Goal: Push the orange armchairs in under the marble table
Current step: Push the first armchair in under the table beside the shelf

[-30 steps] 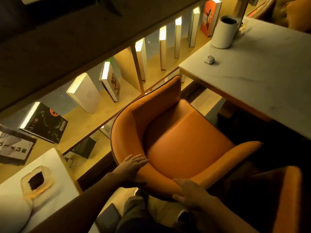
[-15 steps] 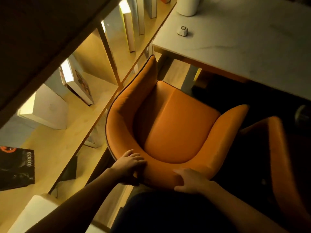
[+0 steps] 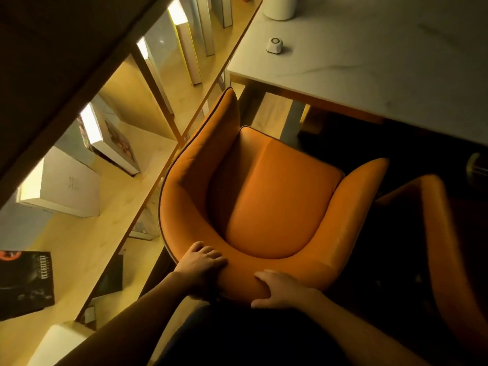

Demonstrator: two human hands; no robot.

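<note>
I have both hands on the curved back of the near orange armchair (image 3: 266, 196). My left hand (image 3: 202, 262) grasps the back rim, fingers curled over the top edge toward the seat. My right hand (image 3: 277, 289) wraps the rim a little further along, thumb on the inside, fingers over the outer face.

The chair is not under the marble table (image 3: 369, 62) yet. Its seat front sits just short of the table's near edge, with a strip of floor showing between them, and the chair is angled toward the table's near left corner, not square to the edge. I judge this first chair is partway through its push. A second armchair (image 3: 435, 233) stands just beside it on the right, well out from the table, so that one is left to do.

On the tabletop, near the left edge, sit a small white puck (image 3: 274, 45) and, at the far left corner, a white cylinder (image 3: 278, 7); neither concerns the chairs. The low lit bookshelf (image 3: 126, 207) runs close along the chair's left arm, so drifting that way could scrape it. A table leg (image 3: 291, 122) stands right ahead of the seat's front, and I think the chair must pass to the right of it.
</note>
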